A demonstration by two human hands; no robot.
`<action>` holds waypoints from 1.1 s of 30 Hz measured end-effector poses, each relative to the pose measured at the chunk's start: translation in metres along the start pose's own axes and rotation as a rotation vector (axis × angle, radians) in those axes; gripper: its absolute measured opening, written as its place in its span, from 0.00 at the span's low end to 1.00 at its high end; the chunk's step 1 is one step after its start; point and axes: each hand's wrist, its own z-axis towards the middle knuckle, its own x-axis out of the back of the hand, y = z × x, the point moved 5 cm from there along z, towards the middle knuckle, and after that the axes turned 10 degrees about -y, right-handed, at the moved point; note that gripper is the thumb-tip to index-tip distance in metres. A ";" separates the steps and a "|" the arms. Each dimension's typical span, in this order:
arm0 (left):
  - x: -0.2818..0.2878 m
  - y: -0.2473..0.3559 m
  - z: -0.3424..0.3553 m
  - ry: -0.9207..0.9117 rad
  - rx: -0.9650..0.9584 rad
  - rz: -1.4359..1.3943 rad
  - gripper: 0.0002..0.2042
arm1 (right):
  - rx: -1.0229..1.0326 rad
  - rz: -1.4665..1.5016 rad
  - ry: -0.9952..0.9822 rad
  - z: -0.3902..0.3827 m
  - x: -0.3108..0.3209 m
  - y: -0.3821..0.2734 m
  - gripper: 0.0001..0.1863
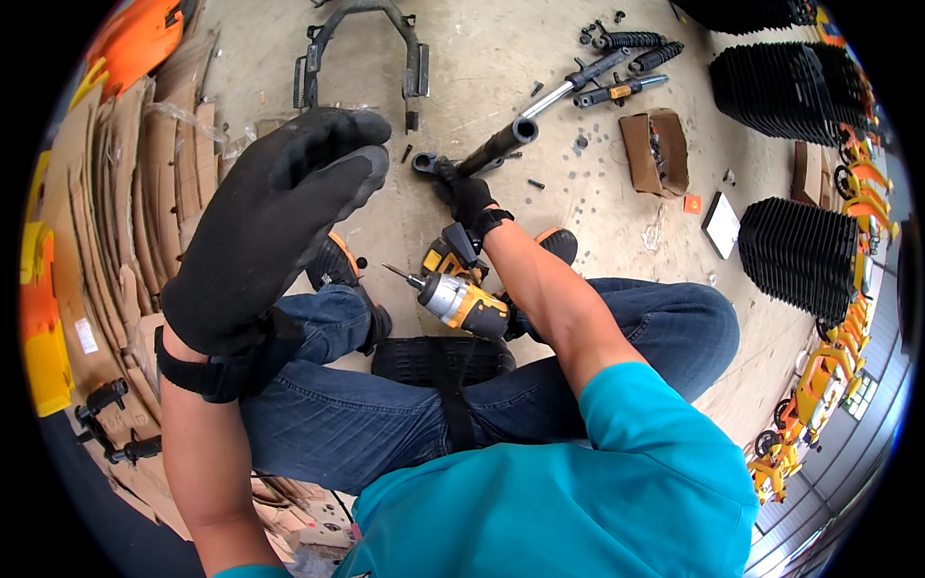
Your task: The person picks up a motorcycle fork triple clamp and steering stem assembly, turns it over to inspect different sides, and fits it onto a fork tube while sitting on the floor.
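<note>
My left hand [260, 226] in a black glove is raised at the left, open, its fingers loosely curved with nothing visible in them. My right hand [467, 197], also gloved, is closed on a black fork assembly [496, 149] at the centre, at the clamp end beside an upright-angled tube. Below that hand a yellow and black impact driver [462, 304] with a bit lies between my legs, near my shoes. A black U-shaped frame [360, 12] lies on the floor ahead, and small bolts [536, 184] lie near the fork.
Stacked flattened cardboard [120, 241] lines the left, beside orange and yellow panels [43, 318]. Shock absorbers [655, 58] lie at the upper right, near an open parts box [655, 154], a white flat box [721, 224] and black ribbed stacks [795, 255]. Yellow wheeled machines [819, 376] stand along the right.
</note>
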 end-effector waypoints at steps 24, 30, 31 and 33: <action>-0.004 -0.002 0.005 0.008 0.034 -0.026 0.21 | -0.023 0.471 0.076 -0.028 -0.016 -0.058 0.12; -0.006 0.000 0.005 0.021 0.050 -0.027 0.22 | -0.109 0.445 0.076 -0.031 -0.012 -0.066 0.11; -0.006 -0.001 0.006 0.021 0.072 -0.032 0.22 | -0.044 0.247 0.067 -0.028 -0.011 -0.068 0.11; -0.007 -0.002 0.007 0.013 0.103 -0.034 0.22 | -0.074 0.270 0.082 -0.024 -0.011 -0.059 0.10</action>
